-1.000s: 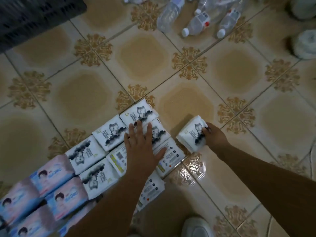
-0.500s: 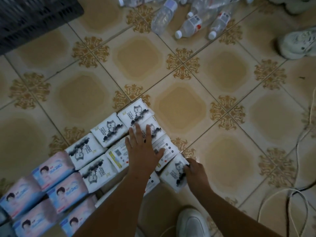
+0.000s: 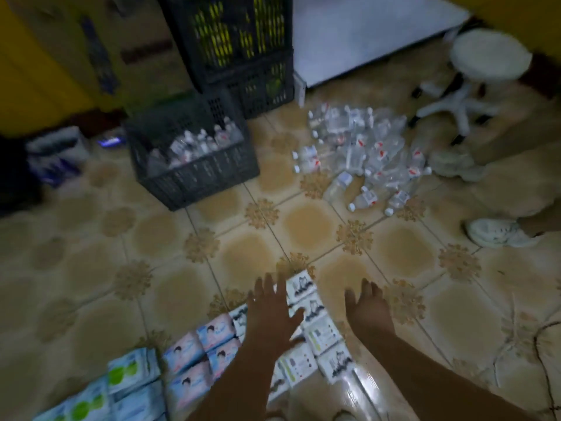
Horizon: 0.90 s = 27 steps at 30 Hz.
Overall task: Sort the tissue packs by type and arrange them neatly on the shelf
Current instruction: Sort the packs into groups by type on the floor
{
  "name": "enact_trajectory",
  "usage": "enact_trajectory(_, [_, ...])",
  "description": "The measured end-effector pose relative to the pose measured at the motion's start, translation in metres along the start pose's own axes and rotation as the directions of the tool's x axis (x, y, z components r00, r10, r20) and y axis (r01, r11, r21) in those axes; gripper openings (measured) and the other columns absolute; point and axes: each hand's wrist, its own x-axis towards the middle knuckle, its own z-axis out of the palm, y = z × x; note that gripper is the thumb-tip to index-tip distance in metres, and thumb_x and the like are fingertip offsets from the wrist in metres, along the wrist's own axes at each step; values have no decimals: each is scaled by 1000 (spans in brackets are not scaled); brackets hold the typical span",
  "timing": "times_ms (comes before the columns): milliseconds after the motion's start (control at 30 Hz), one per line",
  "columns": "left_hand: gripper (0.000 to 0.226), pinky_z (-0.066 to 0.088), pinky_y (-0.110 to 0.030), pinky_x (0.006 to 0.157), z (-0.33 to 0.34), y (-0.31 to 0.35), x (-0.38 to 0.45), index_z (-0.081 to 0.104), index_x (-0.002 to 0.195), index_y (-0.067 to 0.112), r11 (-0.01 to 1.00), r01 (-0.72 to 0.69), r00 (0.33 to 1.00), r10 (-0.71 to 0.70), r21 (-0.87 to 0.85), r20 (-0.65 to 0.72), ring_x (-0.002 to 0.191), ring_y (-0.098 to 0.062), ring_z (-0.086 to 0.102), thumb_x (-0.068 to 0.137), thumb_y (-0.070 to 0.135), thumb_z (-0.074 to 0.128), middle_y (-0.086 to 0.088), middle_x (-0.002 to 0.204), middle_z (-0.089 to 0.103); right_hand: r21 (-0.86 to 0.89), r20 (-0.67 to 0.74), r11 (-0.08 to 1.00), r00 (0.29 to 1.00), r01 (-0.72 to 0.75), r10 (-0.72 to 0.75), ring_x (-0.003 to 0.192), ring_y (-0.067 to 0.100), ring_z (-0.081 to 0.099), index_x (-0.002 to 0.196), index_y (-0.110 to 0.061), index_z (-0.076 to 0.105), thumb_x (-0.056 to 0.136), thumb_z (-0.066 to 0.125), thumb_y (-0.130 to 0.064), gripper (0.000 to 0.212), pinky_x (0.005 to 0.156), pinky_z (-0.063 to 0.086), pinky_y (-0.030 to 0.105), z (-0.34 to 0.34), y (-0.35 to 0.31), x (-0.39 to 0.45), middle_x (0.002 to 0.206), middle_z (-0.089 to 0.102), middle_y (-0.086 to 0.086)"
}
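Fingers on the left hand [image 3: 268,317] are spread flat over the white packs [image 3: 315,323]. The right hand [image 3: 368,312] is loose and holds nothing, just beside them. The white packs lie in rows on the floor [image 3: 243,256], with pink packs [image 3: 197,357] next to them and green packs [image 3: 121,387] further left. They look soft, light and a bit slippery, so grab one by its sides. The floor is shiny tile. A crate [image 3: 194,165], bottles [image 3: 364,156] and a stool [image 3: 482,74] sit behind.
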Motion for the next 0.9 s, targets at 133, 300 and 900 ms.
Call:
enact_trajectory(133, [86, 19, -45, 121, -152, 5, -95, -4, 159, 22, 995, 83, 995, -86, -57, -53, 153, -29, 6, 96, 63, 38, -8, 166, 2, -30, -89, 969, 965, 244, -246, 138, 32, 37, 153, -12, 26, 102, 34, -44, 60, 110, 34, 40, -141, -148, -64, 156, 32, 13])
enact_trajectory(300, [79, 28, -39, 117, -329, -9, -256, 15, 157, 24, 949, 219, 905, -285, -228, -315, 147, -23, 22, 92, 61, 41, -1, 161, 20, -57, -128, 763, 753, 644, -646, 139, 29, 35, 153, -18, 27, 103, 33, -46, 58, 108, 36, 39, -290, -346, -228, 155, 33, 7])
enact_trajectory(900, [65, 37, -51, 102, -410, -222, -860, 38, 141, 14, 651, 563, 195, -704, -510, -683, 128, -37, 40, 89, 51, 51, -17, 136, 43, 17, -48, -327, -326, 945, -944, 131, 33, 46, 139, -6, 49, 100, 44, -40, 52, 111, 34, 41, -199, -575, -934, 141, 52, 17])
